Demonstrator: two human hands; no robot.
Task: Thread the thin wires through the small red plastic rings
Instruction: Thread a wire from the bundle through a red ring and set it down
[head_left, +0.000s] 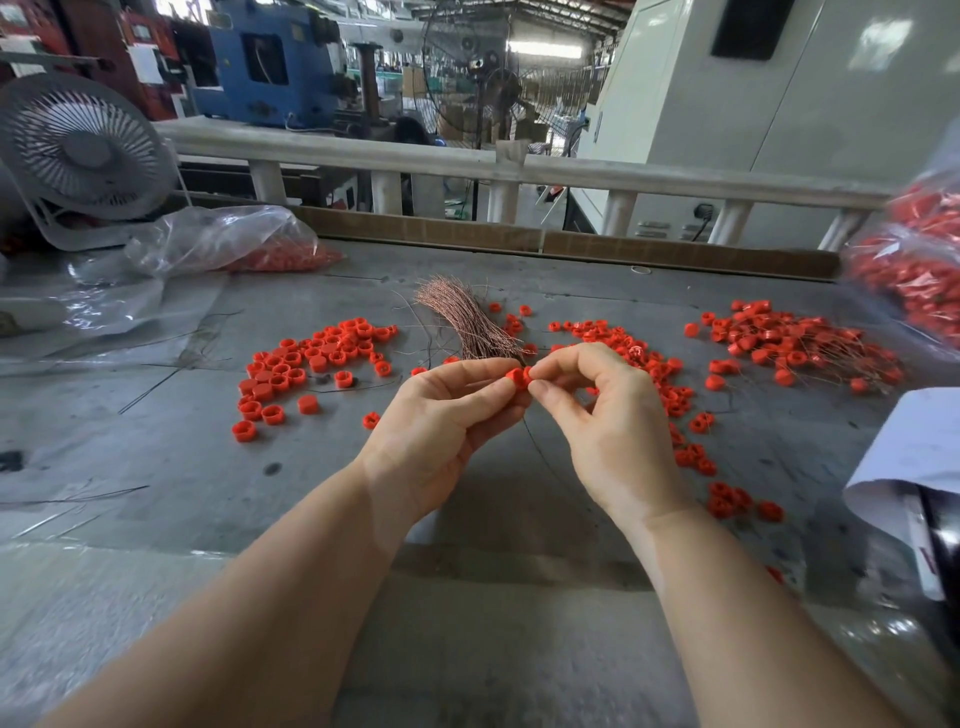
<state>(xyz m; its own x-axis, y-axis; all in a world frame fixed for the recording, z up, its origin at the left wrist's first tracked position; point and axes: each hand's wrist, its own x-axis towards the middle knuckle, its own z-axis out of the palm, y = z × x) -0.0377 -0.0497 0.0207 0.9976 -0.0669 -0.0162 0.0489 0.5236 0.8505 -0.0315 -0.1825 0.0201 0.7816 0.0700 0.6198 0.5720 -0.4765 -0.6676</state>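
Both hands meet in a shared grip just above the desk (156, 457). The left hand (441, 415) pinches a red ring (518, 378) between thumb and fingertips, palm turned inward. The right hand (597, 415) pinches at the ring's right side with thumb and forefinger, its other fingers curled loosely. Whether that right pinch holds a wire end or only the ring cannot be told; the spot is too small.

A thin dark wire (540, 452) curves down and toward the person from under the ring, passing between the two wrists. Its long axis runs roughly from the ring toward the body, so any pull through the ring would likely go along that line. The ring sits at the fingertips of both hands, with neither hand clearly nearer.

Just beyond the grip lies a bundle of wires (462, 322), its loose ends fanned away from the person and its gathered end near the fingertips. Left of the grip is a heap of loose rings (311, 364). Right of it is a scatter of more rings (649, 374), and farther right a pile of rings with wires in them (795, 348), probably finished pieces.

Judging by this, one ring is being threaded, and many remain.
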